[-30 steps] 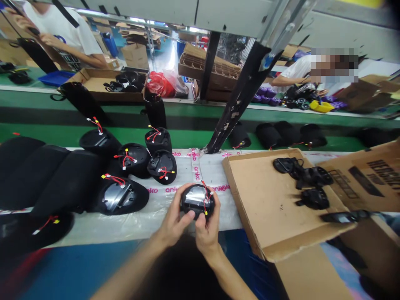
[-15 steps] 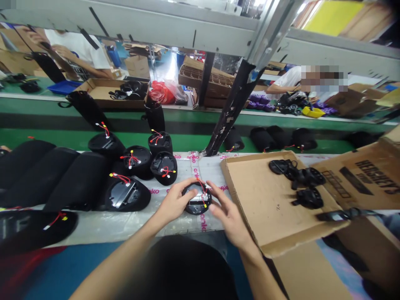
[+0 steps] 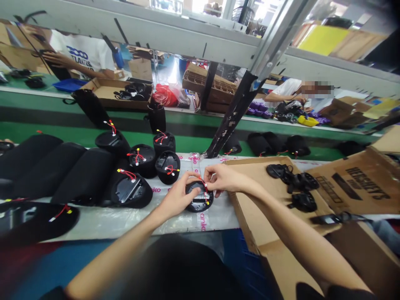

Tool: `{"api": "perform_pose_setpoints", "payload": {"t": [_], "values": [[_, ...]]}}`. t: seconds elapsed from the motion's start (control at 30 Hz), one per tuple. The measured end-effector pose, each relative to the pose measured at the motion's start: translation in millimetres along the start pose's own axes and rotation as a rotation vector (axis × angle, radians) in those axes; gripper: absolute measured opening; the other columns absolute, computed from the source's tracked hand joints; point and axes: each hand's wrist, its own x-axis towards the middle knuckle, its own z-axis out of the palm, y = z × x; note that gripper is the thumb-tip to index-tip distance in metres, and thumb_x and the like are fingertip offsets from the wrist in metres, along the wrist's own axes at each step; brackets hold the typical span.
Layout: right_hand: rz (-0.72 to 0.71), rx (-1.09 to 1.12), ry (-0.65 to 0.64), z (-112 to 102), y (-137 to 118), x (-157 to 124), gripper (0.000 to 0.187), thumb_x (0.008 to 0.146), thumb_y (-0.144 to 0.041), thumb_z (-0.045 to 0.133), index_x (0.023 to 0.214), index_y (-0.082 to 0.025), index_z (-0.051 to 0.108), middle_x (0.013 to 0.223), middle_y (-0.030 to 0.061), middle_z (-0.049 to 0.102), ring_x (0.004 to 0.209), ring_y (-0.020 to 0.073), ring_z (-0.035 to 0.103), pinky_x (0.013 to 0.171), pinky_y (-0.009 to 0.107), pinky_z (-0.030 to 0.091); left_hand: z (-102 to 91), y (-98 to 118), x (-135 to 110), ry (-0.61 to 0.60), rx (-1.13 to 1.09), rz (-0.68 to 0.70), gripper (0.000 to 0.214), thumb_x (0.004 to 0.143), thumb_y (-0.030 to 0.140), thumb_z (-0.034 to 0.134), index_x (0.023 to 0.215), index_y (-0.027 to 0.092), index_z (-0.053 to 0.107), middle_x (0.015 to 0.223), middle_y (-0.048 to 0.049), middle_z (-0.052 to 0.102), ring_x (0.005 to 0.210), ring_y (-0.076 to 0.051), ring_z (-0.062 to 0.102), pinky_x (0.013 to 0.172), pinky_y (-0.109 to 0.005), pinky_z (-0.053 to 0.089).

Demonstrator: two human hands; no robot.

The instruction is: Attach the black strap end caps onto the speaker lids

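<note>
On the wrapped bench in front of me stands a black cylindrical housing (image 3: 196, 206), its open end up, showing a shiny flat strip and red wires (image 3: 206, 193) with small white and yellow plugs. My left hand (image 3: 179, 193) grips the housing's left side, with the thumb over its rim. At the upper right of the rim, my right hand (image 3: 223, 179) pinches the red wires close to a white plug; its fingertips partly hide the spot. Several like housings (image 3: 168, 166) with red wires stand just to the left.
A shallow cardboard tray (image 3: 250, 216) with black parts (image 3: 301, 201) lies at the right, beside a printed carton (image 3: 359, 183). Black cylinders (image 3: 84, 175) lie at the left. A slanted metal post (image 3: 233, 112) rises behind the bench. Co-workers (image 3: 84, 54) sit across the green conveyor belt (image 3: 193, 137).
My right hand has swung up and round to the housing's upper right rim and closed on the red wires. My left hand stays on the housing. The view has shifted slightly.
</note>
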Motion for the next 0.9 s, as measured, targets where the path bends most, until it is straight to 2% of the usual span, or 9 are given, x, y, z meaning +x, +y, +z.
{"api": "perform_pose_setpoints", "payload": {"t": [0.1, 0.17, 0.23, 0.33, 0.5, 0.7, 0.8, 0.87, 0.9], "values": [[0.018, -0.099, -0.105, -10, -11, 11, 0.02, 0.072, -0.011, 0.078, 0.078, -0.02, 0.061, 0.065, -0.0051, 0.069, 0.047, 0.0116, 0.066, 0.042, 0.018, 0.047, -13.1, 26, 0, -0.066, 0.312, -0.027, 0.028, 0.108, 0.044, 0.052, 0.117, 0.024, 0.069, 0.11, -0.006, 0.081, 0.105, -0.026, 0.077, 0.095, -0.037, 0.054], [0.018, -0.148, -0.146, -12, -17, 16, 0.022, 0.07, -0.008, 0.079, 0.076, -0.019, 0.061, 0.062, -0.0061, 0.068, 0.048, 0.0119, 0.067, 0.043, 0.017, 0.043, -20.6, 43, 6, -0.097, 0.571, -0.056, 0.041, 0.113, 0.041, 0.041, 0.094, 0.022, 0.072, 0.088, -0.0051, 0.078, 0.082, -0.024, 0.073, 0.08, -0.034, 0.051], [0.019, -0.167, -0.171, -13, -20, 19, 0.024, 0.07, -0.007, 0.079, 0.076, -0.019, 0.059, 0.061, -0.0072, 0.066, 0.049, 0.0116, 0.067, 0.043, 0.016, 0.041, -25.0, 55, 16, -0.138, 0.819, -0.05, 0.044, 0.111, 0.032, 0.043, 0.081, 0.02, 0.072, 0.074, -0.0057, 0.073, 0.07, -0.023, 0.069, 0.074, -0.033, 0.047], [0.024, -0.132, -0.201, -14, -18, 19, 0.025, 0.076, -0.009, 0.078, 0.077, -0.02, 0.056, 0.062, -0.0086, 0.065, 0.048, 0.0101, 0.066, 0.046, 0.016, 0.044, -28.5, 58, 33, -0.254, 1.072, 0.04, 0.038, 0.108, 0.027, 0.049, 0.082, 0.019, 0.076, 0.074, -0.0092, 0.075, 0.069, -0.025, 0.07, 0.073, -0.034, 0.046], [0.013, 0.008, -0.207, -17, -6, 16, 0.023, 0.086, -0.011, 0.074, 0.08, -0.019, 0.054, 0.073, -0.0085, 0.066, 0.053, 0.0079, 0.068, 0.054, 0.017, 0.054, -36.3, 54, 55, -0.412, 1.091, 0.14, 0.037, 0.106, 0.03, 0.05, 0.085, 0.023, 0.08, 0.08, -0.0085, 0.079, 0.068, -0.024, 0.071, 0.068, -0.032, 0.044], [-0.035, 0.105, -0.215, -11, -3, 13, 0.024, 0.092, -0.012, 0.072, 0.081, -0.02, 0.053, 0.072, -0.0083, 0.066, 0.053, 0.0098, 0.068, 0.057, 0.022, 0.058, -24.1, 75, 80, -0.501, 1.217, 0.066, 0.028, 0.086, 0.018, 0.064, 0.059, 0.023, 0.071, 0.058, -0.0044, 0.069, 0.056, -0.022, 0.064, 0.059, -0.032, 0.035], [-0.122, 0.049, -0.087, -19, 11, -11, 0.012, 0.094, -0.021, 0.076, 0.089, -0.018, 0.065, 0.085, -0.0029, 0.074, 0.07, 0.0124, 0.074, 0.07, 0.024, 0.061, -19.2, 75, 86, -0.528, 1.3, 0.054, 0.022, 0.082, 0.017, 0.066, 0.061, 0.023, 0.072, 0.062, -0.0049, 0.073, 0.06, -0.024, 0.068, 0.059, -0.031, 0.035], [-0.094, -0.05, 0.152, -37, 34, -45, 0.017, 0.092, -0.033, 0.082, 0.095, -0.02, 0.073, 0.095, 0.0003, 0.08, 0.084, 0.0154, 0.077, 0.08, 0.026, 0.062, -21.6, 68, 86, -0.536, 1.304, 0.074, 0.019, 0.084, 0.019, 0.065, 0.067, 0.024, 0.074, 0.068, -0.0058, 0.076, 0.065, -0.026, 0.071, 0.06, -0.032, 0.037], [0.007, -0.1, 0.347, -49, 50, -66, 0.022, 0.09, -0.041, 0.084, 0.093, -0.022, 0.074, 0.094, 0.0002, 0.081, 0.086, 0.0166, 0.078, 0.081, 0.027, 0.063, -23.9, 64, 85, -0.545, 1.289, 0.09, 0.018, 0.085, 0.021, 0.065, 0.07, 0.024, 0.074, 0.069, -0.0059, 0.076, 0.066, -0.026, 0.072, 0.06, -0.032, 0.038]]}}
